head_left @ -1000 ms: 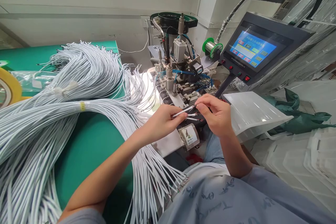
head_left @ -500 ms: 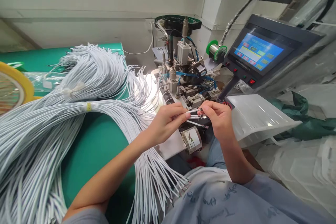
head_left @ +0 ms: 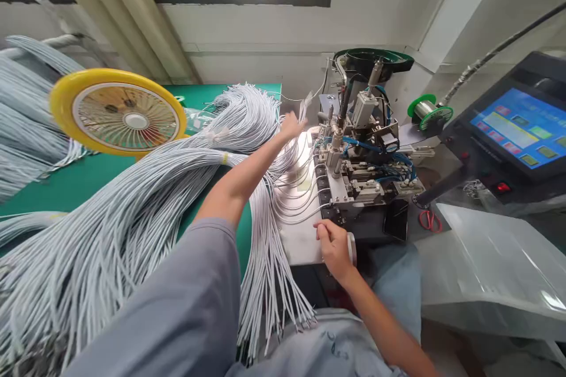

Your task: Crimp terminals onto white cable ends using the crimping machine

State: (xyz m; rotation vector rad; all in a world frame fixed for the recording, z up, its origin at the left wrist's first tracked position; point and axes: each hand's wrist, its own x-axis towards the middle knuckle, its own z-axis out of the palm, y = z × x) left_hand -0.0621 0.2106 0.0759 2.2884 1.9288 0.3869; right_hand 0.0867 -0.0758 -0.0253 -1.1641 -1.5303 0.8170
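Reaching away, left hand [head_left: 292, 127] now touches white wires [head_left: 247, 112] beyond the machine [head_left: 362, 177].

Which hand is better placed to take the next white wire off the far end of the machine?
Left, probably. The left hand is stretched out to the wire ends by the machine, at the edge of the white wire bundle. The right hand rests low at the machine's front edge, away from them.

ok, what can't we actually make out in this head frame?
- Left hand: blurred at the far wire ends; grip unclear.
- Right hand: fingers curl at the machine's front edge; anything beneath is hidden.
- Touchscreen: cut by the right edge, text too small.
- Wire bundle: near end hidden by the grey sleeve and the bottom edge.
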